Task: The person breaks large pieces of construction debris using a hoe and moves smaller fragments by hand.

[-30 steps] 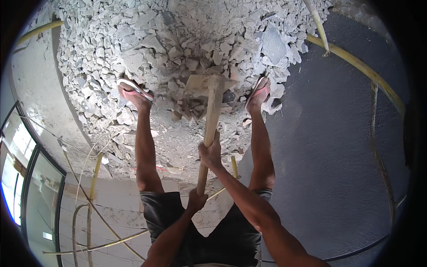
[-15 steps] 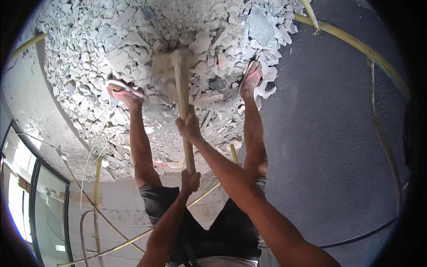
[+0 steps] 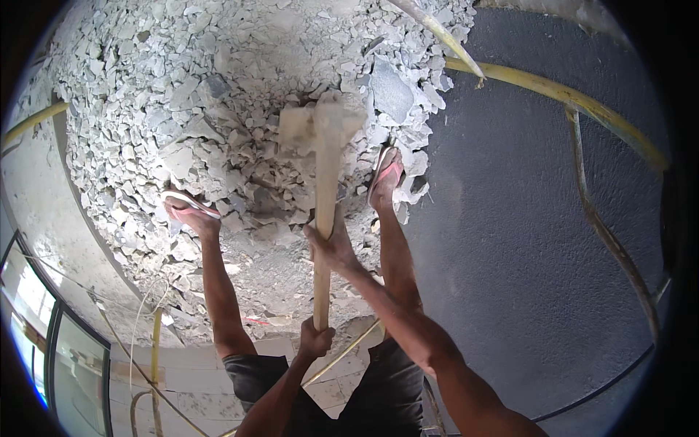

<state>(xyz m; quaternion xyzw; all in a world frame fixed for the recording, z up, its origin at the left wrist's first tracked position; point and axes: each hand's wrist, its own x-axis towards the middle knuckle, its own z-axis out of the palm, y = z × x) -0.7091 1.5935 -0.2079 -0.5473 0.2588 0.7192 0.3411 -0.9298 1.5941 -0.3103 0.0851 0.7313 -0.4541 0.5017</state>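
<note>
Both hands hold a hoe with a long pale wooden handle [image 3: 325, 193] and a broad, dusty blade [image 3: 296, 130], blurred by motion. My left hand [image 3: 317, 339] is closed round the handle's lower end. Farther up, my right hand [image 3: 333, 246] wraps the middle of the handle. The blade is over a heap of broken concrete rubble [image 3: 167, 109], ahead of my feet; whether it touches the pieces I cannot tell. My sandalled left foot [image 3: 191, 207] and right foot [image 3: 386, 177] stand apart on the rubble, on either side of the handle.
A dark grey textured surface [image 3: 510, 240] borders the rubble on the right, with yellowish poles [image 3: 553, 87] at its far side. A large grey slab [image 3: 391, 91] lies on the heap. At left are a pale wall [image 3: 54, 189], thin cables and a dark-framed glass door [image 3: 76, 371].
The hoe's blade has moved farther ahead of my feet and to the right, and both hands have shifted with it. The view has tilted, so my feet appear lower.
</note>
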